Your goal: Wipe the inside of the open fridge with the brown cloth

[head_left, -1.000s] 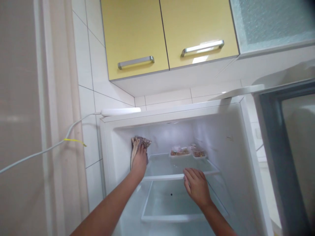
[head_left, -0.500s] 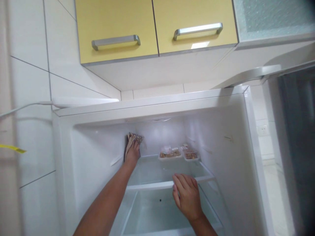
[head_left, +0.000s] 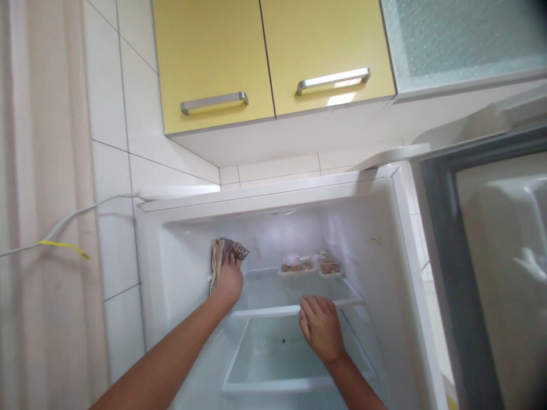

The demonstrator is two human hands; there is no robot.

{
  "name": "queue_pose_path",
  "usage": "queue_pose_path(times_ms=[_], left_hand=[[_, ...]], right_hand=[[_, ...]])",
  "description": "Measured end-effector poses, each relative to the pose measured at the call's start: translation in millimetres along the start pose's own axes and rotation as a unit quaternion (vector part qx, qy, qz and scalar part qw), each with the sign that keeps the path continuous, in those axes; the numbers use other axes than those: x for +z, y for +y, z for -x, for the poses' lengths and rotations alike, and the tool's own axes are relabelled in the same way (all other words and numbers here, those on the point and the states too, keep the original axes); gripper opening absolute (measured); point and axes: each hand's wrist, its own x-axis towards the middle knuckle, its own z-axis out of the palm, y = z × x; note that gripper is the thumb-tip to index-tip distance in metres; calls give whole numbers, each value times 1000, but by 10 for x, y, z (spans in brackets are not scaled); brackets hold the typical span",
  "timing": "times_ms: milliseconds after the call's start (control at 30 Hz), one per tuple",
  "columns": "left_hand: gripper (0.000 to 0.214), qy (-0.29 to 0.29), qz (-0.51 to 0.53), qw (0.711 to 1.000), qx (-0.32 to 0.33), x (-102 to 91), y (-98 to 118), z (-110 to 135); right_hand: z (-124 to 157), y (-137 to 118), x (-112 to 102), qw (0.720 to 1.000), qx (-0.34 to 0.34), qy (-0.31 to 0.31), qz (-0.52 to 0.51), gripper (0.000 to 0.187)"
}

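Observation:
My left hand [head_left: 231, 279] is closed on a folded, patterned cloth [head_left: 223, 256], which lies against the inner left wall [head_left: 183, 273] of an open refrigerator. My fingers press on the cloth's near side and partly cover it. Lower and to the right, my right hand [head_left: 321, 327] has its fingers curled over the front edge of the upper glass shelf [head_left: 265, 311]. At the back of that shelf sit two clear packs of food, one food tray [head_left: 297, 265] beside a second food tray [head_left: 329, 264].
A lower glass shelf [head_left: 260, 387] lies beneath, with a small dark spot showing there. The refrigerator door [head_left: 444, 239] stands open on the right. Yellow cupboards [head_left: 213, 62] with metal handles hang overhead. A white cable [head_left: 77, 213] with a yellow tie runs along the left.
The cloth and my left hand have slid toward the front along the left wall. My right hand stays at the shelf edge. The view has shifted, showing more of the door.

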Motion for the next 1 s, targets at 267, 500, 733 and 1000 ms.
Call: queue_pose_path(times_ms=[267, 500, 733, 1000], left_hand=[[41, -3, -70, 997, 9, -803, -189, 1130], [74, 33, -94, 995, -1, -1039, -393, 1142], [65, 65, -42, 997, -8, -909, -574, 283], [48, 57, -27, 998, -8, -231, -585, -600]], right_hand=[[-8, -24, -102, 999, -16, -24, 17, 23], [-4, -27, -85, 1000, -20, -7, 7, 25], [2, -2, -26, 1000, -19, 5, -8, 28], [42, 20, 98, 999, -6, 40, -14, 28]])
